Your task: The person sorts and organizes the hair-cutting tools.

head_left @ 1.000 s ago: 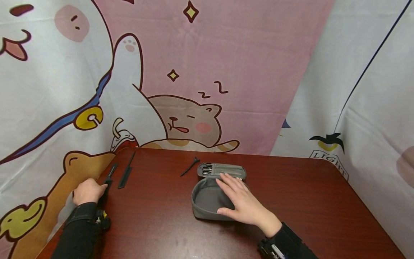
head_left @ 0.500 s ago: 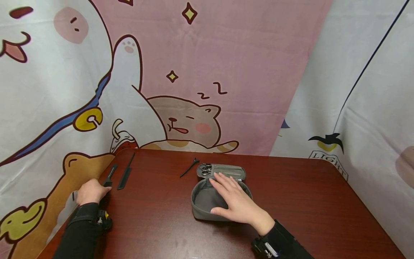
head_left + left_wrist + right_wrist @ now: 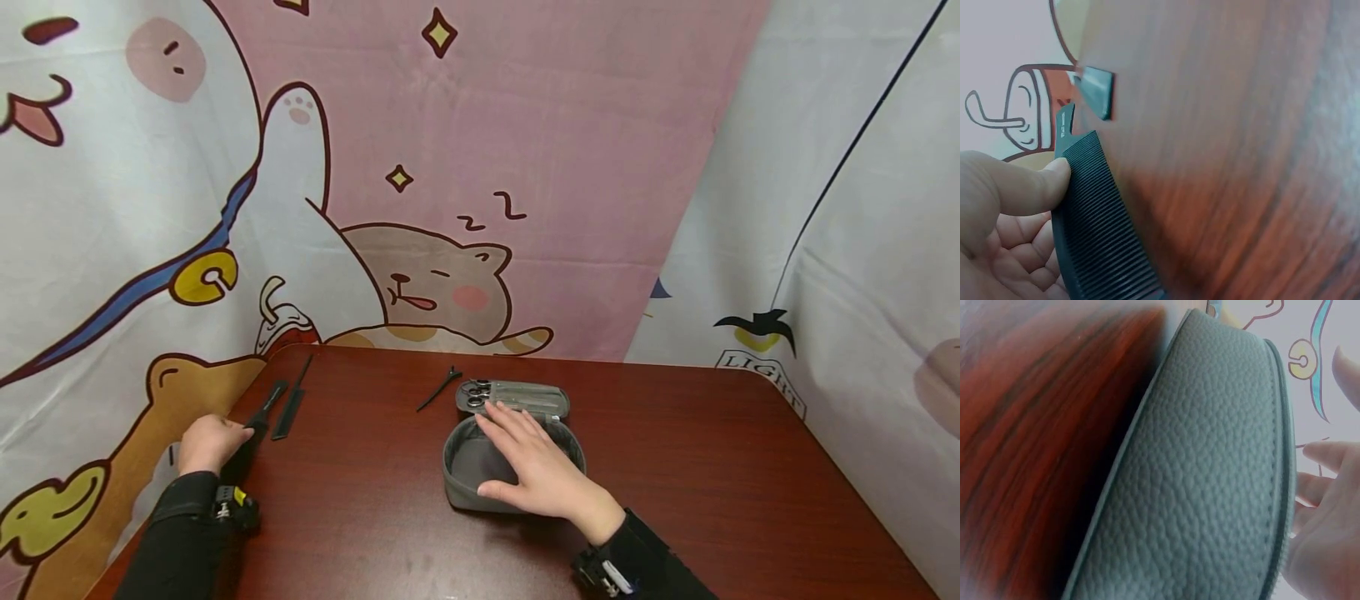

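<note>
At the table's left edge in the head view, my left hand (image 3: 210,446) holds a black comb (image 3: 1100,219). The left wrist view shows the thumb pressed on the comb's spine, the other fingers curled behind it and the fine teeth facing right. Just right of it lies a second, slim black comb-like tool (image 3: 290,412), flat on the table. My right hand (image 3: 528,467) is over the right side of an open grey case (image 3: 468,493), fingers straight and spread, with nothing in its grasp. The right wrist view shows the case's grained side wall and zip edge.
The case's lid (image 3: 528,398) lies folded back, with scissors (image 3: 474,390) tucked in its left end. A black hair clip (image 3: 442,387) rests on the table (image 3: 360,517) left of the lid. A printed cloth (image 3: 570,167) hangs behind the table.
The comb in my left hand has swung so that its tip lies farther right, close to the other tool. My right hand has drifted left over the case.
</note>
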### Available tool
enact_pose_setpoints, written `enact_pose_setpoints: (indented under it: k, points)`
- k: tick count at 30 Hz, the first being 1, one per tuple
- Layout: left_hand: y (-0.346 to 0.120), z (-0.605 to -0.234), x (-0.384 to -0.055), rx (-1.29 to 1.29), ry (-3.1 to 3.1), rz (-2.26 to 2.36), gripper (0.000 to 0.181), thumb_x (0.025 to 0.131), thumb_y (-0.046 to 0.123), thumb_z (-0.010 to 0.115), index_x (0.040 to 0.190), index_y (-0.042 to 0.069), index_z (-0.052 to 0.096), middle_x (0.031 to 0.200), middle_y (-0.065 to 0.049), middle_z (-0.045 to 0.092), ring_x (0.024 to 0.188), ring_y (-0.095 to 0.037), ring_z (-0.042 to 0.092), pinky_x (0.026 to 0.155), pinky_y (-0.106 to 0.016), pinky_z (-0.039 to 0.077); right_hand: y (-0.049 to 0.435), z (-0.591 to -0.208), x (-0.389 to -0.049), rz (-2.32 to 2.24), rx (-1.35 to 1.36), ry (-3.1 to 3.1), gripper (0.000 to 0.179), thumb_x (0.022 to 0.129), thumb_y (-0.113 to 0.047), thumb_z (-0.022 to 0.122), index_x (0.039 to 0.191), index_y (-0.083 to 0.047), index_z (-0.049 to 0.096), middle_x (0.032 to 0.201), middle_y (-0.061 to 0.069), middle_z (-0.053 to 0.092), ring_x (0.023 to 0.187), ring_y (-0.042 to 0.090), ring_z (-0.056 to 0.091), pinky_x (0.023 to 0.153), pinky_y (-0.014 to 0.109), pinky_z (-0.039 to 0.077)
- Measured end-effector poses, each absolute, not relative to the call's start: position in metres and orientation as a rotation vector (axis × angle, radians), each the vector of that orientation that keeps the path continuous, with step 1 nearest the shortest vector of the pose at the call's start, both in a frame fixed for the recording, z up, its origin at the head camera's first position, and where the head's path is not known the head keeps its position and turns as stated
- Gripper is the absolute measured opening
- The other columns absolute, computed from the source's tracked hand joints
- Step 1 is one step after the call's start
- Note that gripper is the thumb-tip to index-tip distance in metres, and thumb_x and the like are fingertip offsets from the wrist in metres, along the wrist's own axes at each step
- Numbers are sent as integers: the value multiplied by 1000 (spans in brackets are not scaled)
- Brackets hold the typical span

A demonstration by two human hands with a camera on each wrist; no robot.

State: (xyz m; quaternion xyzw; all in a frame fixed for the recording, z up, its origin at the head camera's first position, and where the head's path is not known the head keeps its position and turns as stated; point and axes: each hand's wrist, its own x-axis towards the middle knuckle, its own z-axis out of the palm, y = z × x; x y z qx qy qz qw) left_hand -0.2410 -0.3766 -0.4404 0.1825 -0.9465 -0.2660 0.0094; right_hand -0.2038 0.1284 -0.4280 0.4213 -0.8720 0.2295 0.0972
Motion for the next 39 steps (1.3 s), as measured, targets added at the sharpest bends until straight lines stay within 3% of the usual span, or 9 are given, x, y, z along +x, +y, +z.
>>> enact_pose_setpoints:
  k: [5,11,16,24,39]
  points:
    - [-368,-435,-240,642,-2845,-916,31,94,23,66,91,-8,72,98,-30,64,83,-38,56,63,-39,40,122,-430,-204,692,1248,-2599,84,92,-49,66,155,-8,30,161,14,24,147,35,20,115,58,17]
    - [-351,-426,-237,639,-2679,-992,34,95,23,65,101,-10,68,105,-32,63,91,-43,55,65,-43,40,115,-430,-204,761,1228,-2619,83,93,-50,65,156,-8,29,161,14,24,147,35,21,116,56,17]
    - [-330,-418,-237,596,-2602,-1096,36,96,24,65,107,-10,66,95,-25,66,88,-37,56,64,-40,39,109,-428,-204,828,1176,-2637,83,92,-48,66,155,-8,31,160,13,27,147,30,24,117,52,18]
    - [-291,-406,-237,468,-2473,-1226,28,93,18,70,104,-7,67,79,-8,66,68,-16,54,56,-29,42,100,-423,-203,996,1045,-2600,76,92,-40,70,151,-5,38,153,13,40,141,31,36,109,53,34]
    - [-217,-395,-229,221,-2334,-1549,19,94,11,69,103,-5,65,86,-9,64,75,-15,55,61,-27,45,88,-423,-202,1228,898,-2451,65,89,-26,75,146,-9,48,142,8,53,132,29,47,103,52,40]
